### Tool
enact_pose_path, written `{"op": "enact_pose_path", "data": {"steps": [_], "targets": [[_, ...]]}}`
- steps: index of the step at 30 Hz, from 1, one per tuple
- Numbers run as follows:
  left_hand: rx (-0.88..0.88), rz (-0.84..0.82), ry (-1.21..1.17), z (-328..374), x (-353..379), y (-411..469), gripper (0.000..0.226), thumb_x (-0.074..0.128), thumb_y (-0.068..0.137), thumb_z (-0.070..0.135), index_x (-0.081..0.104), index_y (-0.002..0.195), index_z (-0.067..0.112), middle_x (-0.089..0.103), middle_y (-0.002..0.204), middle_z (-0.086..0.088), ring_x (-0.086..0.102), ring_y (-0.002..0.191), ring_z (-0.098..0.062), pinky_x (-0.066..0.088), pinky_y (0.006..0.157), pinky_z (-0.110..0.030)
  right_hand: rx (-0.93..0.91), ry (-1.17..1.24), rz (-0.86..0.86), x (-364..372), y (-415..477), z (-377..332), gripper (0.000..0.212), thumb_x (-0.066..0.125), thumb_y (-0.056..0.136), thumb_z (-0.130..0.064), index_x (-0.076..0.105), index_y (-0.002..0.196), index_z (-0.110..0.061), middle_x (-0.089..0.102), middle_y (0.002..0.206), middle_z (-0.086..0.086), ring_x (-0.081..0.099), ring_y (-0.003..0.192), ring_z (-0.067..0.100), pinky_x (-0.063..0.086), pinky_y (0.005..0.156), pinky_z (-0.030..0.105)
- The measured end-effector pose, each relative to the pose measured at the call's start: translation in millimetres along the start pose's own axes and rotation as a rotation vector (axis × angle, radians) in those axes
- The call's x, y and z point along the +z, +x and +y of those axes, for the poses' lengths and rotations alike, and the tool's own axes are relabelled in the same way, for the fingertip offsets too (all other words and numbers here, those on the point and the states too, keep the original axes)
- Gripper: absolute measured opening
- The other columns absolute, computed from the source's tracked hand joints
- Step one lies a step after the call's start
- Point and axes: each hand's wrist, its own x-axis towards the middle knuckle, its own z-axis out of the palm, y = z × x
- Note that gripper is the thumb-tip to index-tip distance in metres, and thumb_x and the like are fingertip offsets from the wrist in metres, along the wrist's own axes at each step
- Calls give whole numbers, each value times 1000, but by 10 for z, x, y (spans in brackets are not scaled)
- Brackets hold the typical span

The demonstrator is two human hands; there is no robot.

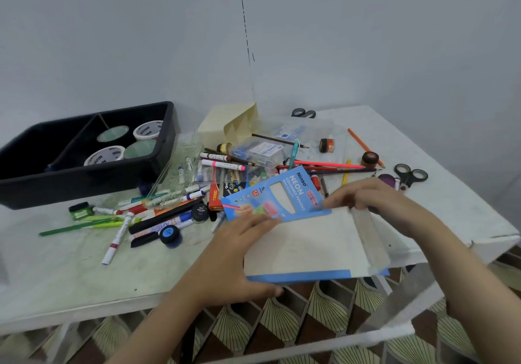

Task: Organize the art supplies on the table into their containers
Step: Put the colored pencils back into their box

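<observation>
I hold an opened blue "Neon coloured pencils" cardboard box [296,239] flat over the table's front edge, its pale inside facing up. My left hand [239,256] grips the box's left side, thumb under the lower edge. My right hand [375,203] pinches the box's upper right, near a fold. Loose markers and pens [158,211] lie in a heap left of the box. Coloured pencils [329,165] lie behind it. Small paint pots [170,236] sit among the markers.
A black divided tray [84,177] at the back left holds white tape rolls [148,130] and round lids. A cream paper box [225,127] and clear plastic cases [259,151] stand behind the heap. Scissors [410,174] lie at right, another pair [303,113] at the back. The white table [70,273] ends just below my hands.
</observation>
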Motion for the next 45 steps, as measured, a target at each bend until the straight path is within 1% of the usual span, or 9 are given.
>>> {"op": "enact_pose_path", "data": {"steps": [4, 6, 9, 11, 15, 19, 25, 40, 45], "targets": [[-9, -42, -32, 63, 109, -132, 90, 60, 62, 78, 24, 139, 51, 14, 140, 38, 5, 130, 18, 2, 102, -3, -222, -203, 139, 100, -373, 104, 39, 50, 74, 1, 78, 82, -26, 74, 88, 0, 64, 87, 35, 50, 72, 36], [-4, -70, -30, 94, 165, -168, 89, 57, 63, 80, 22, 139, 51, 13, 140, 39, 3, 130, 19, 0, 102, -3, -270, -326, 225, 159, -383, 194, 47, 54, 76, 6, 76, 79, -36, 72, 88, -10, 63, 80, 24, 45, 66, 22], [7, -95, -18, 115, 250, -202, 91, 57, 65, 79, 20, 142, 48, 16, 142, 33, 3, 129, 19, -2, 102, -3, -303, -532, 360, 252, -432, 353, 59, 55, 78, 14, 70, 89, -42, 65, 103, -19, 57, 96, 0, 36, 80, 6], [16, -95, 3, 116, 301, -211, 92, 58, 66, 78, 21, 144, 45, 19, 144, 27, 3, 129, 17, -4, 102, -4, -293, -707, 406, 317, -482, 427, 58, 57, 81, 10, 65, 103, -43, 59, 117, -17, 54, 109, 7, 36, 92, 17], [36, -49, 23, 43, 412, -222, 95, 58, 67, 76, 25, 146, 35, 28, 148, 13, 10, 130, 8, 1, 108, -12, -175, -953, 385, 515, -528, 429, 50, 51, 94, -29, 34, 140, -43, 27, 153, -5, 31, 139, 18, 24, 110, 45], [35, 4, 118, -83, 472, -216, 93, 51, 68, 80, 36, 143, 27, 39, 145, 3, 23, 137, -11, 10, 116, -34, -27, -1066, 260, 683, -487, 430, 66, -5, 74, -74, -11, 137, -57, -21, 150, -15, -19, 138, 4, -12, 112, 50], [-11, 10, 174, -166, 433, -199, 104, 31, 62, 91, 22, 148, 32, 26, 153, 7, -6, 141, -5, -20, 113, -34, 5, -908, 253, 622, -302, 535, 61, -6, 70, -79, -13, 129, -68, -15, 157, -6, -13, 145, 27, -14, 109, 57], [-120, -38, 98, -331, 449, 60, 97, 22, 60, 94, 11, 144, 46, 7, 155, 17, -28, 135, 5, -16, 115, -39, 3, -980, 331, 403, 161, 591, 62, -3, 74, -77, -19, 132, -62, -11, 158, 3, -11, 143, 36, -7, 111, 56], [-142, -37, 110, -374, 416, 179, 88, 37, 67, 85, 13, 143, 48, 5, 151, 21, -24, 137, 3, -19, 113, -34, -76, -947, 316, 346, 367, 530, 60, 9, 81, -73, -13, 136, -63, -14, 158, 6, -12, 142, 42, -6, 110, 59]]}}
